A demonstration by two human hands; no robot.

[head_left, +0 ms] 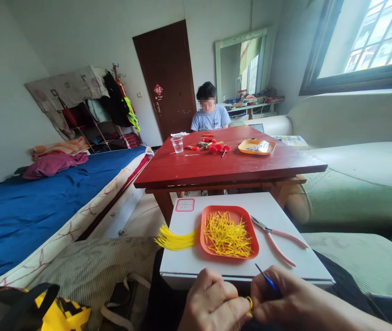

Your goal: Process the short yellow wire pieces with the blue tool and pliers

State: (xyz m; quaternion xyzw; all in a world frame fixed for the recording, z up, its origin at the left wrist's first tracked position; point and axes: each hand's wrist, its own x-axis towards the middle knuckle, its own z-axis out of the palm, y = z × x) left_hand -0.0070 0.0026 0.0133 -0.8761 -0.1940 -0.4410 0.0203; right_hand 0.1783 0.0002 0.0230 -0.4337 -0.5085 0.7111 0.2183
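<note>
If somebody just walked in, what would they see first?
Probably the messy heap of thin yellow strands in the orange square tray, on the white flat box. Next, perhaps, the big red wooden table behind it, or the bright blue cloth covering the bed at left.

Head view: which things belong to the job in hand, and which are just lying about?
Likely the job:
- yellow loop
- blue tool in right hand
- orange tray with yellow strips
- yellow bundle
- pink-handled pliers

Likely just lying about:
- clear cup
- foil packet
- red pieces
- purple cloth
</note>
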